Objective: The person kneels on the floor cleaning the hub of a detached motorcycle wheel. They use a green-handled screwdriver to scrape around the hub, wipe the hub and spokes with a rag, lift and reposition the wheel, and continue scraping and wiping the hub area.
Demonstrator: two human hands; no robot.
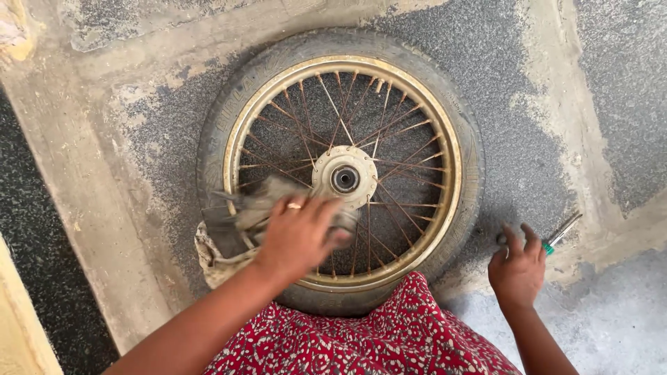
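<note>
Left hand (299,236) presses palm down; right hand (517,267) reaches, fingers spread.

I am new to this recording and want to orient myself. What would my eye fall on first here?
First, the big spoked wheel lying flat on the rough concrete floor, with a golden rim and pale hub at its centre. Next, the left hand, wearing a ring, presses a dirty grey rag onto the spokes at the wheel's lower left. To the right, the right hand reaches a green-handled screwdriver on the floor.

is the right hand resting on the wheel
No, the right hand is on the floor beside the tyre, by a green-handled screwdriver.
</note>
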